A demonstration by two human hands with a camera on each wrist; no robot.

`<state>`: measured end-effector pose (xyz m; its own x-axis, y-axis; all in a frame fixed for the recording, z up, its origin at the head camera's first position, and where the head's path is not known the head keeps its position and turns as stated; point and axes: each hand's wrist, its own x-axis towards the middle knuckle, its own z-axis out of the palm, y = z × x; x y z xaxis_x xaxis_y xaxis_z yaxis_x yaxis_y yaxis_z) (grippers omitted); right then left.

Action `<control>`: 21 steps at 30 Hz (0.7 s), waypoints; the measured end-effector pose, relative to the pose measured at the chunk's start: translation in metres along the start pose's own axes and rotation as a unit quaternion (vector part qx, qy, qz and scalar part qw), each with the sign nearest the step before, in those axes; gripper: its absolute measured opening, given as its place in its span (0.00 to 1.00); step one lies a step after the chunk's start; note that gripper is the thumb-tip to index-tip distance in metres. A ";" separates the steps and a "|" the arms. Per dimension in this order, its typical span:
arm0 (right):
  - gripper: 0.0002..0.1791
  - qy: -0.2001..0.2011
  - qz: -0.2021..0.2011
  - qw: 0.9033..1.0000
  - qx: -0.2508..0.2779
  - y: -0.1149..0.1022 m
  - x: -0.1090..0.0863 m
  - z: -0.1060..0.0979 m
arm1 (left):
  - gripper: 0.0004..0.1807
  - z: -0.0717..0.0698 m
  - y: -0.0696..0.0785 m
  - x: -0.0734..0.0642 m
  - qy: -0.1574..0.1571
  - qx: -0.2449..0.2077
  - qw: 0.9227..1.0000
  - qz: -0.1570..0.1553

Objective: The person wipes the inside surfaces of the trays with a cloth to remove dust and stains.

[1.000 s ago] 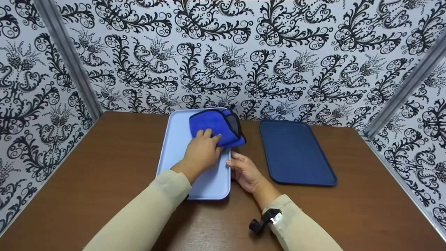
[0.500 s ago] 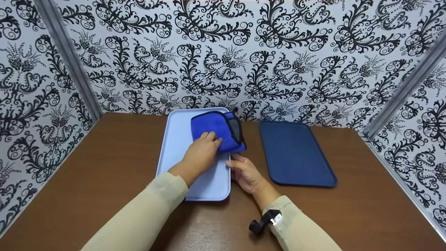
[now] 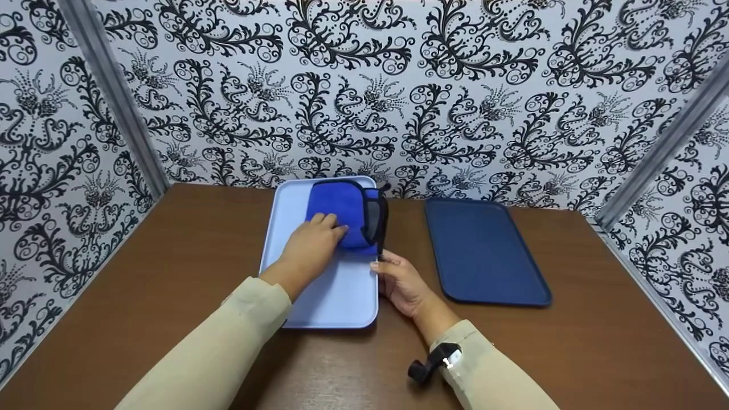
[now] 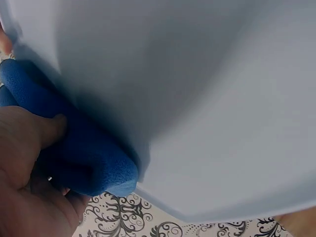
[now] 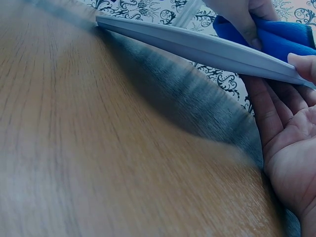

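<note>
A folded blue cloth (image 3: 339, 205) with black edging and a grey patch lies against the far right part of a light blue tray (image 3: 336, 302). My left hand (image 3: 310, 245) grips the cloth, the thumb pressed on its near side in the left wrist view, where the cloth (image 4: 94, 148) is bunched under the fingers. At the tray's right edge my right hand (image 3: 403, 285) holds the rim, thumb on top and fingers beneath. Seen from the right wrist, the tray (image 5: 197, 47) is raised off the table, its shadow below it.
A dark blue tray (image 3: 487, 250) lies flat on the brown wooden table (image 3: 598, 341) to the right. Black-and-white patterned walls (image 3: 364, 91) stand behind and at both sides. A black strap device (image 3: 433, 361) is worn on the right sleeve.
My left hand has slid the cloth leftward and slightly nearer across the light blue tray, so less of it overhangs the right edge. The right hand keeps its hold on the rim.
</note>
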<state>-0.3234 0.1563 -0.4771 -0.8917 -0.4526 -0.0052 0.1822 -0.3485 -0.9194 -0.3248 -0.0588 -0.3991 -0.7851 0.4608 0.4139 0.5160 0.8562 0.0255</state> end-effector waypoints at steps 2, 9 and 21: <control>0.27 -0.004 0.001 1.000 -0.001 0.000 0.000 0.000 | 0.18 0.001 -0.004 -0.002 0.006 0.002 1.000 -0.002; 0.28 -0.008 0.000 1.000 0.006 -0.002 0.000 -0.001 | 0.18 0.001 -0.015 -0.007 0.002 0.002 1.000 -0.029; 0.30 -0.002 -0.006 1.000 0.010 -0.003 0.000 0.000 | 0.18 0.000 -0.032 -0.015 -0.014 0.014 0.997 -0.080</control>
<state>-0.3234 0.1573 -0.4744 -0.8921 -0.4517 0.0080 0.1794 -0.3705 -0.9113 -0.3298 -0.0929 -0.4061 -0.8660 0.3238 0.3811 0.3742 0.9251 0.0643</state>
